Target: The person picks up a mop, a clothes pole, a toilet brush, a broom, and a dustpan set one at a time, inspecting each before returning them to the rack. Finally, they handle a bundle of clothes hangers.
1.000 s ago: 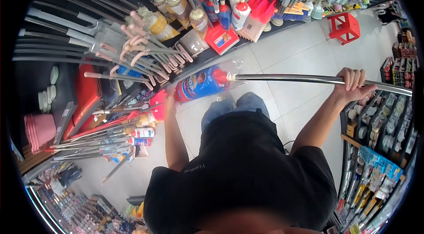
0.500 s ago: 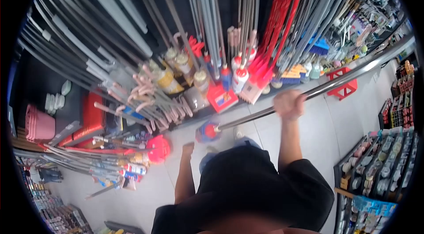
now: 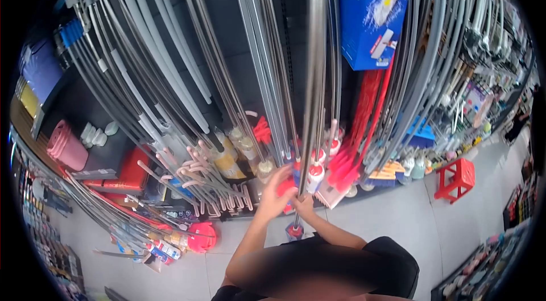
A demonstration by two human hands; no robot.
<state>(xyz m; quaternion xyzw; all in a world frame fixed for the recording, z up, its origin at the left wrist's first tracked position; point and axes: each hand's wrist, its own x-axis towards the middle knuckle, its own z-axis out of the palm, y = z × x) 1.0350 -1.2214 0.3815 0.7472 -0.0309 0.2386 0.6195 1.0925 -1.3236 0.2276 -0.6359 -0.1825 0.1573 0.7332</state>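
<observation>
A mop (image 3: 311, 73) with a long steel pole stands nearly upright in front of me, its head in blue and red wrapping low down near my body. My right hand (image 3: 304, 204) is closed round the lower pole. Just left of it, my left hand (image 3: 277, 193) has its fingers stretched out and lies close beside the pole. Behind both hands, a white bottle with a red cap (image 3: 314, 177) stands on the low shelf among other wrapped mop heads and pink dustpans.
Rows of hanging poles (image 3: 199, 45) fill the dark rack ahead. A blue box (image 3: 369, 22) hangs at upper right. On the floor to the right is a red stool (image 3: 455, 180); pink bins (image 3: 67, 146) sit at left. More mops lean at lower left.
The mop has swung from a slanted position at my right to nearly upright in front of me. My left hand has risen from my side to the pole, and my right hand has come inward.
</observation>
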